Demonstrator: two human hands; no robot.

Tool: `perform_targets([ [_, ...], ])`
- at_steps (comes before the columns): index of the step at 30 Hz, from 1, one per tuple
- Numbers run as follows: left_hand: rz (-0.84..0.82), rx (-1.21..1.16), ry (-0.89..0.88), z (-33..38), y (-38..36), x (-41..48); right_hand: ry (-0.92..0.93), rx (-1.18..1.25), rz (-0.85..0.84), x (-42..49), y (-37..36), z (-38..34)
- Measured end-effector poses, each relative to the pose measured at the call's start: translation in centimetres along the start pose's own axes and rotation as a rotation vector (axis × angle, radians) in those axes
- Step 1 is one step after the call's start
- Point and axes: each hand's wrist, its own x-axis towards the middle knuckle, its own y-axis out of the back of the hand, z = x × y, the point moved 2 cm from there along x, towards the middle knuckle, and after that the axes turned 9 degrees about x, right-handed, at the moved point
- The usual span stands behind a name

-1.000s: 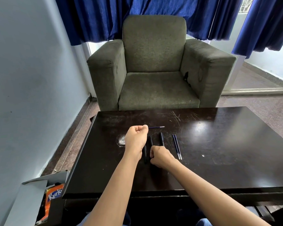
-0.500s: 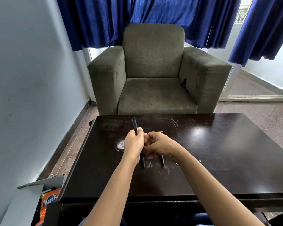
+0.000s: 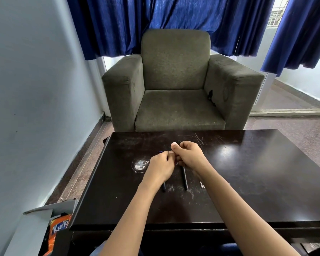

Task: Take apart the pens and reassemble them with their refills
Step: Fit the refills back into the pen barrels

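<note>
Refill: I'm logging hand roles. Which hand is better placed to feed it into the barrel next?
Left, probably. The left hand pinches the thin blue refill, whose end pokes out leftward. The right hand grips the black barrel close beside it, so it need only steady.

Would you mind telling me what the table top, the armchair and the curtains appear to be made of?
Table top: dark wood or veneer, glossy; it reflects light and shows pale scratches. Armchair: grey-green woven fabric, matte, slightly worn. Curtains: thin blue cloth, faintly shiny, hanging in folds.
</note>
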Motion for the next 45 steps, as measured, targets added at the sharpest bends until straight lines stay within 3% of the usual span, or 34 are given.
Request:
perform_targets([
  [8, 0.105, -0.011, -0.045, 0.1, 0.8, -0.4, -0.016, 0.122, -0.032, -0.1, 0.0, -0.5],
  [27, 0.076, 0.021, -0.076, -0.3, 0.6, -0.9, -0.095, 0.286, -0.113, -0.9, 0.0, -1.3],
  [35, 0.044, 0.016, 0.017, -1.8, 0.4, -0.1, -0.096, 0.389, 0.101, 1.2, 1.8, -0.5],
  [37, 0.075, -0.044, 0.066, -2.2, 0.5, 0.2, -0.063, 0.15, 0.112, 1.7, 2.1, 0.4],
  [41, 0.123, -0.137, 0.123, -2.3, 0.7, 0.7, 0.004, -0.636, 0.071, 1.4, 1.0, 2.9],
  [45, 0.13, -0.129, 0.096, -2.0, 0.4, 0.6, -0.004, -0.969, -0.066, 0.1, -1.1, 5.2],
])
